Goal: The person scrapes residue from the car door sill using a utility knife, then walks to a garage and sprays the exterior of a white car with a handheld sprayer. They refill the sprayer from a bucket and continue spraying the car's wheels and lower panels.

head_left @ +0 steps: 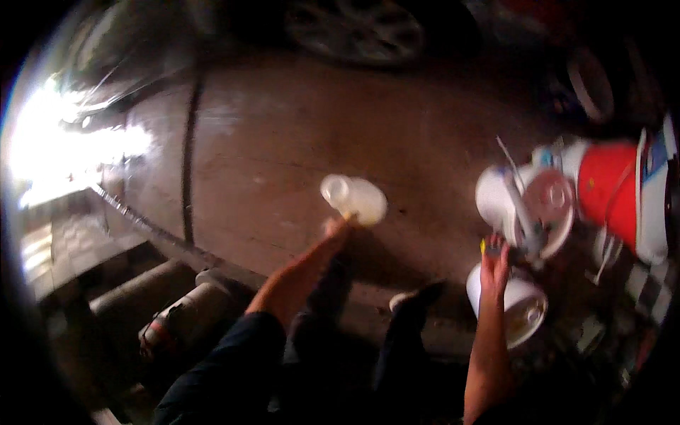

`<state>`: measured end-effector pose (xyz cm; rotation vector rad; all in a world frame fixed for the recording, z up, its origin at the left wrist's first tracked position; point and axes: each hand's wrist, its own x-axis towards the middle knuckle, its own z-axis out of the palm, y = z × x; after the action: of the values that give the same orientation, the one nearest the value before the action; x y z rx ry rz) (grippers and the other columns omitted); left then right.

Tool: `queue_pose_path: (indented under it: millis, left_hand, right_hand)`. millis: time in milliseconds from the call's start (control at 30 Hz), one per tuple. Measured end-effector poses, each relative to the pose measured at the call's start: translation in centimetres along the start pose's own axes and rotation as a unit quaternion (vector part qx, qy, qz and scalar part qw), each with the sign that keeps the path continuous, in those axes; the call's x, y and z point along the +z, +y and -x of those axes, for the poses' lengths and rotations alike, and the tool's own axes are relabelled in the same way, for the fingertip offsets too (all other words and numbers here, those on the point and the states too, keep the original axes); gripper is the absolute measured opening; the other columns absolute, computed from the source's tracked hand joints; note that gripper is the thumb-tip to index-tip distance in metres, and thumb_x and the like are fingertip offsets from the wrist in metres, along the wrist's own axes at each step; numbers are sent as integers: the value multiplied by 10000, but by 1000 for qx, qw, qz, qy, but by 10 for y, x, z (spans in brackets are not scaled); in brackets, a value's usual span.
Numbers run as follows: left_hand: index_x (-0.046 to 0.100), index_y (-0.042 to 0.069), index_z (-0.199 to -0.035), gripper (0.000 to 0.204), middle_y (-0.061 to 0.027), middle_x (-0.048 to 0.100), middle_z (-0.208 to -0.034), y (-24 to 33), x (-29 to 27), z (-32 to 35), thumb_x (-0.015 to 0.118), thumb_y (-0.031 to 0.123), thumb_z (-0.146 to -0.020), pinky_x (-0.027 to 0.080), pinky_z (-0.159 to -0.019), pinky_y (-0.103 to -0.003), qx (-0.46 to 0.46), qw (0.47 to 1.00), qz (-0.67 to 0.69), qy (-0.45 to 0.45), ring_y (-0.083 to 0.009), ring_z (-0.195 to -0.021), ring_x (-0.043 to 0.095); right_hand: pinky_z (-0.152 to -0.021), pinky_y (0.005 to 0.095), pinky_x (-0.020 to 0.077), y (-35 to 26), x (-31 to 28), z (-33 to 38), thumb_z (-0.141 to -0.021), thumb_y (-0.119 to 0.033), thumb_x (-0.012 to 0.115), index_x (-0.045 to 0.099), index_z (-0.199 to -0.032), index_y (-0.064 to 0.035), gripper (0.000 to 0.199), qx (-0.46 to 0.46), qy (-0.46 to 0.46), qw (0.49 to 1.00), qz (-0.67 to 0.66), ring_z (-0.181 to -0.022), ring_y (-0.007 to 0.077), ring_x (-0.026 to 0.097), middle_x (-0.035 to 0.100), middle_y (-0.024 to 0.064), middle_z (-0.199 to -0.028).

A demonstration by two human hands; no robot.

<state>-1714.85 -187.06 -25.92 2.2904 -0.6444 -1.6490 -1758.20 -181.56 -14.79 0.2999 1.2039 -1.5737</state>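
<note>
My left hand [337, 224] reaches out over the floor and is closed on a whitish translucent plastic jug [370, 199]. A pale round part of the jug, perhaps its mouth, faces up on its left; blur hides the detail of my grip. My right hand [495, 252] is closed on a small black-and-yellow thing [486, 247] whose kind I cannot make out. It is above the rim of a white bucket [522, 283] that holds some yellowish matter. Just beyond my right hand, a grey tube-like piece [523, 212] slants across a wide bucket with a pinkish inside [559, 219].
Another white bucket [492, 195] and a red container [608, 190] crowd the right side. A car wheel [356, 30] is at the far edge of the brown floor [269, 142]. Thick grey cylinders [188, 315] lie at lower left. My shoe [404, 300] is near the middle.
</note>
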Motion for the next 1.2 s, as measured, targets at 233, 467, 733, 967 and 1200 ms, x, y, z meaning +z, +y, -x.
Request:
queue_pose_path:
  millis: [233,467,733,967,1200]
  left_hand:
    - [638,40,-839,333,-64,621,-745,-33,-222,194,644,370,-791,439,-535,-294,-131,967,218,19,-152,-639,583]
    - [666,0,-854,480,-94,638,-685,-49,-432,254,693,462,-728,458,-541,-337,-139,924,298,198,-184,-619,607]
    - [520,-46,-1182,703,-199,581,-1163,-44,-595,290,681,473,-735,461,-853,-369,-227,843,364,324,-300,-1036,585]
    - [488,-19,-1208,691,-179,549,-1168,-80,-673,297,675,459,-745,441,-867,-365,-227,727,547,348,-291,-1042,554]
    - [489,-10,-1174,656,-170,543,-1115,-14,-834,249,666,460,-752,446,-834,-368,-238,676,607,344,-287,-990,550]
  right_hand:
    - [-740,349,477,28,106,204,-832,-206,664,575,-1072,-54,297,-60,10,983,173,-858,204,567,594,72,-1000]
    - [-791,375,469,39,319,261,-780,-90,674,484,-1186,24,463,-294,-87,721,622,-908,265,559,563,151,-1074]
    - [-836,406,443,185,553,302,-760,-217,717,488,-1154,48,528,-230,-245,502,797,-971,335,565,573,214,-1071]
    - [-822,385,479,429,750,325,-750,-170,676,597,-1099,-114,361,-304,-523,403,687,-970,309,602,636,135,-997]
    - [-790,421,477,667,933,453,-784,-189,590,563,-1099,-99,329,-281,-677,369,572,-944,336,600,624,158,-1007]
